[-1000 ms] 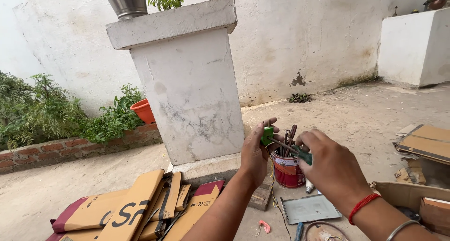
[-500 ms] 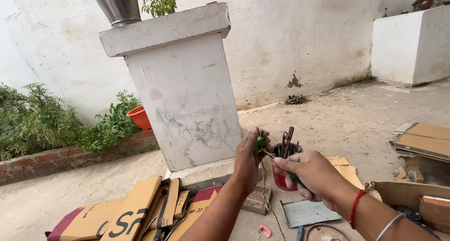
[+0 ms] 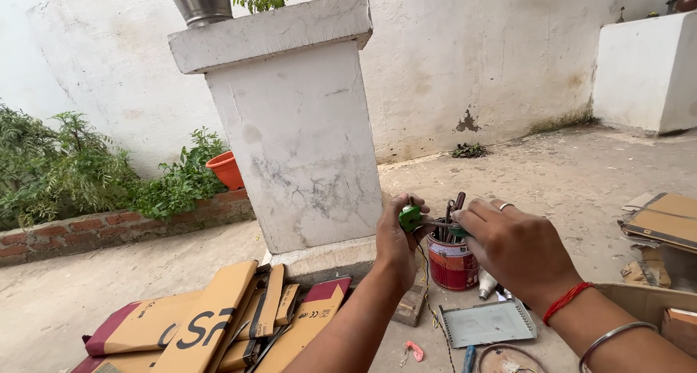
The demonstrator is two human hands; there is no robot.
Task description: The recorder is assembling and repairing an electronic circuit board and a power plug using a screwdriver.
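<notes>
Outdoor concrete yard, tools close by in a red tin.
Left hand pinched my small green part steady; right hand fingers closed around a screwdriver at it.

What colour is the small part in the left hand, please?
Green, seen in the head view.

Two hands: left hand and right hand, centre right of the frame. One small green part between them. One red tin can of tools, lower centre. One grey metal plate, lower right. One orange flowerpot, left of centre. One white masonry pillar, centre. One red thread band and one metal bangle, both on the right wrist.
</notes>
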